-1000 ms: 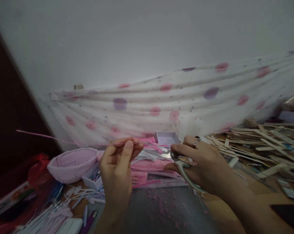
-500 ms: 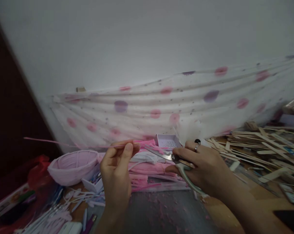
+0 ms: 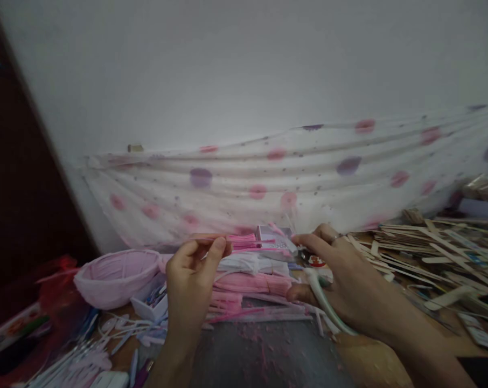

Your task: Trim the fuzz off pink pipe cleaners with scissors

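My left hand (image 3: pixel 193 280) is closed, thumb and fingers pinching a thin pink pipe cleaner (image 3: pixel 250 242) whose end sticks out to the right. In my right hand (image 3: pixel 344 275) is a pair of scissors (image 3: pixel 325 302) with pale green handles. The scissor blades point up and left toward the small box and are blurred, apart from the pipe cleaner. Beneath both hands lie bundles of pink pipe cleaners (image 3: pixel 252 282) and a white bundle (image 3: pixel 252 264). A ring shows on a right finger.
A pink woven basket (image 3: pixel 117 280) stands at the left, beside a small white box (image 3: pixel 150 304) of bits. Behind the bundles sits a box of beads (image 3: pixel 268 233). Wooden sticks (image 3: pixel 425 248) pile up at the right. Pink scraps litter the dark mat (image 3: pixel 268 350).
The scissors have turned and shifted right, away from my left fingertips, with their blades now farther from the pipe cleaner. My left hand stays nearly in place.
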`<state>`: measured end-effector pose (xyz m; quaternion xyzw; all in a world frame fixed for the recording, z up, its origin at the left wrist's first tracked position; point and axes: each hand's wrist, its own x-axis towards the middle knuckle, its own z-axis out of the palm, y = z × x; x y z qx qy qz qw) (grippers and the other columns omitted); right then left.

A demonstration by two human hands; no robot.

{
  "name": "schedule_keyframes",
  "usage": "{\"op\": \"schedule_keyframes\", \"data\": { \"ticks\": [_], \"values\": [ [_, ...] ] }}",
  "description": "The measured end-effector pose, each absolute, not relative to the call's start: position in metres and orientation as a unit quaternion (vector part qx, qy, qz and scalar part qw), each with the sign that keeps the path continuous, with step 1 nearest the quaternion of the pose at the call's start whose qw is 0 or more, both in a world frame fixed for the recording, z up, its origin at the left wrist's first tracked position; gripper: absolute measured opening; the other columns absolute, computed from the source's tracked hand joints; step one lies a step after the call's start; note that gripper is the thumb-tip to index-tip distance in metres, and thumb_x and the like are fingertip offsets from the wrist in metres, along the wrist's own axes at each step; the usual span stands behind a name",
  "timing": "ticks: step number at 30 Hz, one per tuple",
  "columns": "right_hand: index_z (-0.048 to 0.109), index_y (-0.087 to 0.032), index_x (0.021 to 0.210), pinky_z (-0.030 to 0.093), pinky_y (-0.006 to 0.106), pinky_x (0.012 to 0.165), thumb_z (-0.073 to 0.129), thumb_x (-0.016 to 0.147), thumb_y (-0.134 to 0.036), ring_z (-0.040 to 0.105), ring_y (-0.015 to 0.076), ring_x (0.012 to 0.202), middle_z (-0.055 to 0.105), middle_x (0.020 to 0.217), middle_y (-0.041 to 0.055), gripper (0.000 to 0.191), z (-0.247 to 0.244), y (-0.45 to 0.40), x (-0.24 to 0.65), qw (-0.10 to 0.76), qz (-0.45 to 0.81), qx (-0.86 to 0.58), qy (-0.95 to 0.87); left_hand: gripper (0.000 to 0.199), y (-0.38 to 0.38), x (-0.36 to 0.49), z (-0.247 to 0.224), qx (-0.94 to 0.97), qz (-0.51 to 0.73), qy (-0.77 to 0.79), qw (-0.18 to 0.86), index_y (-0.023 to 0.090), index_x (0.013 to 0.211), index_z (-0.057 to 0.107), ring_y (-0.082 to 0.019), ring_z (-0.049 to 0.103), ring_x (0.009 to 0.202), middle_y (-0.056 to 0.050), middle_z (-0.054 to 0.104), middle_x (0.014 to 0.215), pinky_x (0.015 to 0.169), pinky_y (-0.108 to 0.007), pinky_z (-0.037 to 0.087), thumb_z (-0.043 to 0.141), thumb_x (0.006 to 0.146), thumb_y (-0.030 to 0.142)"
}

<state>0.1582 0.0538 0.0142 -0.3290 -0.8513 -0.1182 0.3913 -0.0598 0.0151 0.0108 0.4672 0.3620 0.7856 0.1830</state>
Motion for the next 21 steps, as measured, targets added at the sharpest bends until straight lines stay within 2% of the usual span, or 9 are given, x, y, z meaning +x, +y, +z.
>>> {"op": "schedule_keyframes", "data": {
  "ticks": [8,14,21],
  "values": [
    [0.067,-0.017,0.108,0.042,0.032,0.060,0.064,0.082,-0.040,0.054,0.0200,0.068,0.056,0.083,0.0086,0.036,0.005,0.064,0.152,0.418,-0.228,-0.294,-0.829,0.015,0.009,-0.056,0.014,0.497,0.757,0.381,0.186,0.015,0.070,0.069,-0.014,0.066,0.063,-0.001,0.066,0.067,0.064,-0.024,0.056,0.074,0.071,0.028],
    [0.068,-0.019,0.106,0.039,0.030,0.057,0.061,0.083,-0.043,0.054,0.0180,0.063,0.055,0.078,0.0063,0.034,0.004,0.063,0.151,0.417,-0.215,-0.289,-0.834,0.010,0.005,-0.053,0.013,0.495,0.759,0.372,0.200,0.016,0.069,0.070,-0.012,0.066,0.062,-0.001,0.068,0.068,0.060,-0.020,0.056,0.074,0.070,0.025],
    [0.070,-0.020,0.102,0.036,0.028,0.055,0.059,0.084,-0.048,0.053,0.0168,0.060,0.055,0.075,0.0055,0.035,0.004,0.062,0.151,0.412,-0.218,-0.289,-0.836,0.013,0.007,-0.053,0.013,0.474,0.769,0.365,0.224,0.015,0.072,0.071,-0.013,0.067,0.061,-0.002,0.069,0.068,0.060,-0.022,0.057,0.075,0.070,0.027]
  ]
}}
